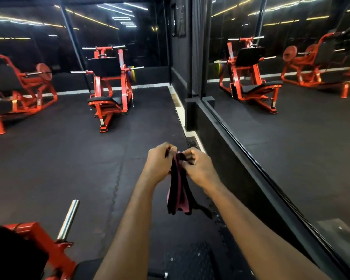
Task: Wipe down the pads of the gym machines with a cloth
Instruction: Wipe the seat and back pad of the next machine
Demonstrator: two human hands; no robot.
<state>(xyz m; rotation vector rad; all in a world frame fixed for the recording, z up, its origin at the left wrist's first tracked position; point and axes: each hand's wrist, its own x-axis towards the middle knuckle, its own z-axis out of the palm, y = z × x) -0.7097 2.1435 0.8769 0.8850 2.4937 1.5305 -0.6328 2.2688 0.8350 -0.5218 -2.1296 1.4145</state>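
Several red machines on black floor, mirror right; left hand, right hand pinch cloth

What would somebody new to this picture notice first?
Centre foreground, the left hand and right hand grip a bunched black-and-pink cloth, which hangs down between them. Behind, at left-centre on the dark rubber floor, stands a bright red steel gym machine with black pads; a large wall mirror on the right repeats it.
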